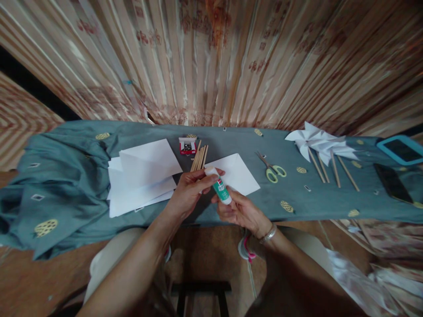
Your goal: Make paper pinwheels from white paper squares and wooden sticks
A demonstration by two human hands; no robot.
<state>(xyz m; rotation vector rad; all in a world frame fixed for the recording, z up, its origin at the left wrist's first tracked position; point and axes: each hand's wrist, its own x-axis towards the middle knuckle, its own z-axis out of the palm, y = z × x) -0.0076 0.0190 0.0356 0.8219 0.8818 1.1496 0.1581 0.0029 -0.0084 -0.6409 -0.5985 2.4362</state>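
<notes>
The right hand [239, 211] grips the base of a green-labelled glue stick [220, 188], its writing too small to read; the left hand [190, 189] pinches its white cap; just beyond the hands lie wooden sticks [199, 158] and white paper [238, 174] on the bench [297, 193].

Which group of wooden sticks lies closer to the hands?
The bare wooden sticks bundled just beyond the left hand; the other sticks carry white paper pinwheels, far to the right.

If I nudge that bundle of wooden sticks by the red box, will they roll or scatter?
The wooden sticks look thin, round and unbound, so they would probably roll apart. The wrinkled cloth may slow them. They seem stiff and light.
</notes>
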